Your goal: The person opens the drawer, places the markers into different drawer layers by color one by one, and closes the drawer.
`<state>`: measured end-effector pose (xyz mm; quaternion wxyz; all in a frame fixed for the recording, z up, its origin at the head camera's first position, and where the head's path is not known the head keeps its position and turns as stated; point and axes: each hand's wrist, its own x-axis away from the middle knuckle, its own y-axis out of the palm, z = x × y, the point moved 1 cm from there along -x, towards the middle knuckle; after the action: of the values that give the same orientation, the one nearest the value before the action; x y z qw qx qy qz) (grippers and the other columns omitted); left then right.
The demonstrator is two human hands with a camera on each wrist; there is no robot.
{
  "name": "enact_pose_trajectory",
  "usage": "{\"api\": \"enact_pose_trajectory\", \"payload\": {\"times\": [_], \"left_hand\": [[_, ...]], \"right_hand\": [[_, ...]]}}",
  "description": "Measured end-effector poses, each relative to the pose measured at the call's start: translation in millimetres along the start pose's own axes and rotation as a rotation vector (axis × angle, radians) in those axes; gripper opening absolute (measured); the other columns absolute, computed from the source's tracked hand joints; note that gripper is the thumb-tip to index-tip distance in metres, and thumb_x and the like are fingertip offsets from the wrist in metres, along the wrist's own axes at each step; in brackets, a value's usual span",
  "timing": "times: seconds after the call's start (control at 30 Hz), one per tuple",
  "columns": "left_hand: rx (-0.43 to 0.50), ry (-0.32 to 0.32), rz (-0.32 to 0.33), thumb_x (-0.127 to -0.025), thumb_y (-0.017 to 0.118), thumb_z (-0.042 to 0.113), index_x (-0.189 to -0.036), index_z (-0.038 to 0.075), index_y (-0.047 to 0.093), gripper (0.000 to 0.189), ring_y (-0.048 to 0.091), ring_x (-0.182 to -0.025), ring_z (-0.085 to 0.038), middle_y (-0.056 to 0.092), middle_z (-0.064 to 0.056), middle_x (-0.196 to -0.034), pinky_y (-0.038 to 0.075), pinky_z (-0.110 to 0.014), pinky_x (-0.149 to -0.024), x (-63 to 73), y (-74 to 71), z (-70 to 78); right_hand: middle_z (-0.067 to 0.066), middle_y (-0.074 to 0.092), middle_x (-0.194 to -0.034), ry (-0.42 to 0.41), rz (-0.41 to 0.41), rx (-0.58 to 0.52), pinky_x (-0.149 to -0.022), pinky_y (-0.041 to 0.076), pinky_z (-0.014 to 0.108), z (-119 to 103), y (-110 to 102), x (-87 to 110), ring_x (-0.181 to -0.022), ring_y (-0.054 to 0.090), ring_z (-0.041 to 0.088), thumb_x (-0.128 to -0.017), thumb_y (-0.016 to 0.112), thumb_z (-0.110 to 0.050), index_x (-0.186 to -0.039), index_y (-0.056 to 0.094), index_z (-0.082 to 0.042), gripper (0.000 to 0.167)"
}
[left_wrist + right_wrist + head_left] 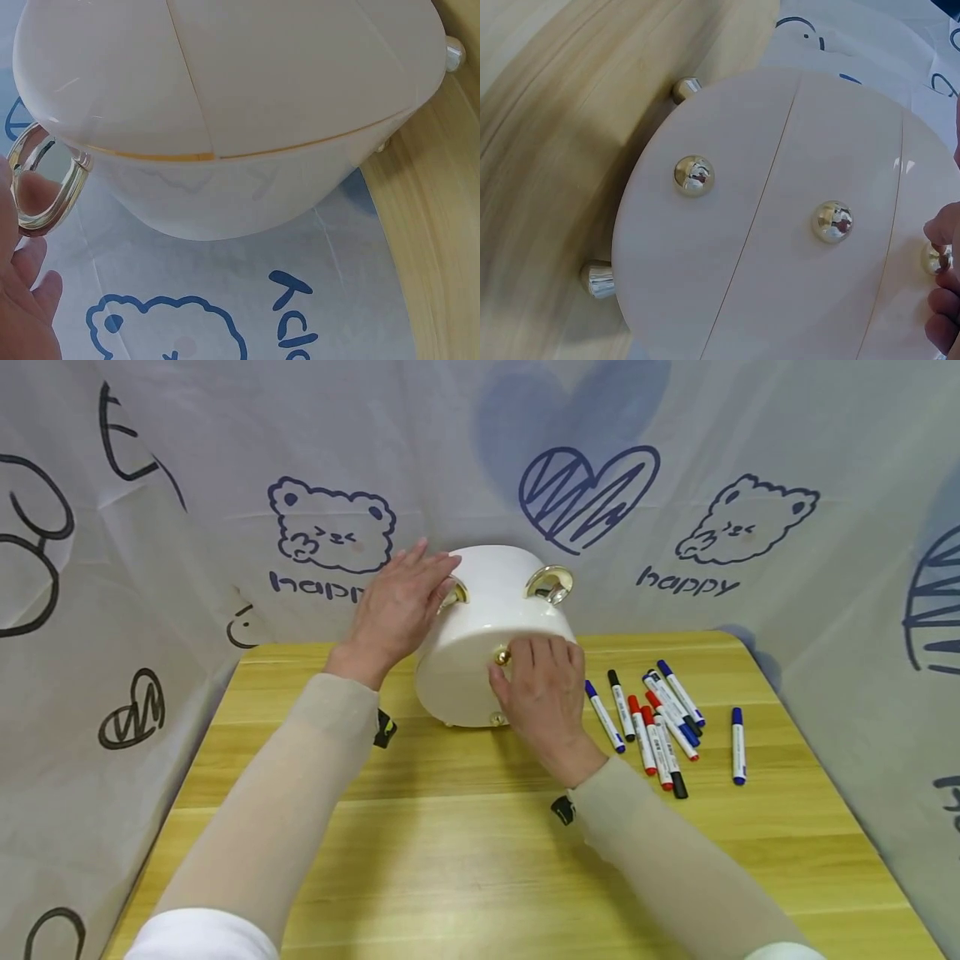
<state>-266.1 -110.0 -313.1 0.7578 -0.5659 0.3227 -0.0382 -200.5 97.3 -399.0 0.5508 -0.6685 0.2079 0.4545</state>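
A white rounded box (495,585) with thin gold seams, round gold knobs and short gold feet stands on the table. My right hand (543,693) is at its front face. The right wrist view shows thumb and curled fingers pinching the uppermost gold knob (936,259); the middle knob (832,221) and the lower knob (694,176) are uncovered. My left hand (401,606) lies with fairly straight fingers over the gold ring handle (49,184) at the box's upper left. The other ring handle (550,583) rises untouched on the right.
Several whiteboard markers (660,718) with blue, black and red caps lie right of the box. One blue-capped marker (738,746) lies apart, farther right. The wooden table (450,868) meets a printed cloth backdrop (465,452) close behind the box.
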Motion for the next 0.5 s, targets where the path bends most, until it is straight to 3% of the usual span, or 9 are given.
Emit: {"api": "enact_pose_trajectory", "payload": {"times": [0.5], "left_hand": [[0.013,0.002,0.012,-0.115,0.044,0.031,-0.155,0.015,0.055,0.044,0.035,-0.158,-0.031,0.056,-0.009,-0.157,0.023,-0.045,-0.134,0.9,-0.6,0.3]], "right_hand": [[0.008,0.059,-0.079,-0.012,0.031,-0.009,-0.068,0.044,0.042,1.7,3.9,-3.7,-0.078,0.058,0.032,-0.091,0.076,-0.028,-0.087,0.058,-0.008,0.027]]}}
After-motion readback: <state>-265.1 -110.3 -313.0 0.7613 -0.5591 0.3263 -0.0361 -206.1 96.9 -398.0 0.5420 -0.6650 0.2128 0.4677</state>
